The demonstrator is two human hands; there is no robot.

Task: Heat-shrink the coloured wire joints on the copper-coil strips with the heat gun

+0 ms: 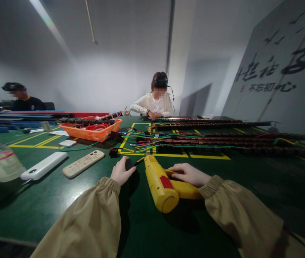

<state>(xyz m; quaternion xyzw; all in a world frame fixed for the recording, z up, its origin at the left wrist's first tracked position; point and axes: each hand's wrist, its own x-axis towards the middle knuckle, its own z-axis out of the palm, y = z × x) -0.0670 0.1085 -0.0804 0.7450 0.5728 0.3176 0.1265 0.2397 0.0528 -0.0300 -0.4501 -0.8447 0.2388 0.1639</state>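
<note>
My left hand (122, 171) is closed round a small black piece (129, 164), from which a short yellow and black lead points toward the nozzle of a yellow heat gun (159, 182). The heat gun lies on the green table, nozzle facing away from me, with a red label on its body. My right hand (188, 173) has its fingers wrapped over the gun's handle at the trigger. Just beyond both hands, colourful wire ends (141, 143) stick out from long dark bundles (208, 141).
An orange basket (88, 134) of parts stands at the back left. Nearer on the left are a beige remote (84, 164), a white power bank (45, 166) and a clear jar (0, 157). One person sits across the table, another farther left.
</note>
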